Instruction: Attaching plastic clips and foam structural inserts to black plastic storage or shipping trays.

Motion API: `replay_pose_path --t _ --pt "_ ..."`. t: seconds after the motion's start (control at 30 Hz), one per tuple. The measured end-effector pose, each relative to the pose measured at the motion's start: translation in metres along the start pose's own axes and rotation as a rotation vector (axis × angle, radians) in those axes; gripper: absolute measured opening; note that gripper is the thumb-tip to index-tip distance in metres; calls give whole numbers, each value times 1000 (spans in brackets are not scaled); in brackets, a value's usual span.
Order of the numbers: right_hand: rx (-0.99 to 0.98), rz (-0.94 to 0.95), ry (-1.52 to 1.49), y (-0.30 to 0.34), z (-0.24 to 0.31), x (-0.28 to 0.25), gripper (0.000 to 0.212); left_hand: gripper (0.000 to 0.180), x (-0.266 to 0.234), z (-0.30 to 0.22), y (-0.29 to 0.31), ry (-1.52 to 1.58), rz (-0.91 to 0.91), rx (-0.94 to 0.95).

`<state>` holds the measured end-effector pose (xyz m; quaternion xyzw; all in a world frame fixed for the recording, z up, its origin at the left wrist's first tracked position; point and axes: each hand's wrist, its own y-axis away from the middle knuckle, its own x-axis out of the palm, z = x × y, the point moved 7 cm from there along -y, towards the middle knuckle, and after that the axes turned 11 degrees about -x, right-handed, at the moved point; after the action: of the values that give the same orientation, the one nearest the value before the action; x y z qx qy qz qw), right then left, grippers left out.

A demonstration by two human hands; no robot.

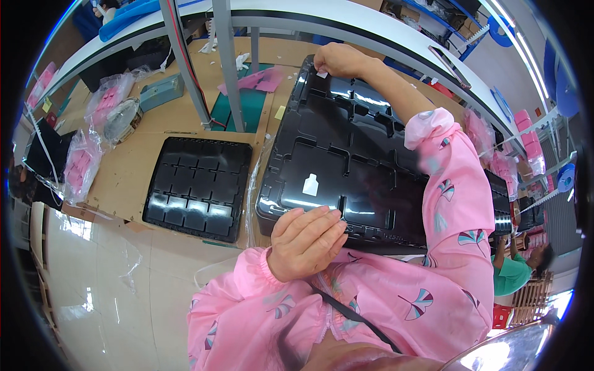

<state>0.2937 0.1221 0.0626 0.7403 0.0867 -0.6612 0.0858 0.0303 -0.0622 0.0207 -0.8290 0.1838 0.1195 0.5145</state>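
Right arm: I'm watching it stretching over the right part of the large black tray (312, 123), pink sleeve (442, 185) ending well short of the wrist, bare forearm angling toward the tray's far-left corner.
Right hand (339, 60): hovering or resting at that corner, can't tell which; back of hand facing up, fingers curling downward.
Right grip: fingertips are meeting a small white label (322, 75); I can't tell if they're pinching it or pressing it down.
Left hand (307, 241): lying across the tray's near edge, left of its middle, back of hand showing, fingers pointing up and to the right.
Left grip: fingers are extending straight, side by side; I'm seeing nothing held. Palm contact is hiding from me.
Large tray: sitting on the cardboard-covered workbench (124, 179), reaching its front edge.
Second label: white tag-shaped piece (310, 184) is lying flat near the tray's near-left corner.
Small black tray (198, 188): lying left of the large one, along the bench's front edge, a gap separating them.
Bench left end: wrapped pink bundles (80, 164) are lying there.
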Motion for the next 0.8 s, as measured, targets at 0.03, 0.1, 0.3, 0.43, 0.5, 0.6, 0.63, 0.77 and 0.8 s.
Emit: replay_pose_path --t 0.03,0.1,0.3,0.43,0.5,0.6,0.63,0.77,0.8 --pt "5 8 4 1 0 -1 11 22 0 0 0 0 2 -1" --pt "23 16 12 2 0 0 12 23 -1 -1 0 -4 4 -4" --pt "222 -103 77 14 -16 -3 23 23 -1 -2 0 14 1 -15" --pt "253 -264 179 27 -33 8 33 22 -5 -4 -7 56 46 -1" --pt "165 -452 168 44 -30 1 27 22 -11 -1 -17 138 102 22" --pt "33 -639 62 93 -9 -19 19 16 -20 16 -46 191 130 93" --pt "-28 -587 6 105 16 -31 19 15 -20 27 -55 175 162 38" --pt "-86 -520 -21 172 65 -40 14 10 -4 50 -79 -15 479 -64" --pt "-119 -530 -46 182 74 -43 13 10 -4 51 -80 -65 508 -52"
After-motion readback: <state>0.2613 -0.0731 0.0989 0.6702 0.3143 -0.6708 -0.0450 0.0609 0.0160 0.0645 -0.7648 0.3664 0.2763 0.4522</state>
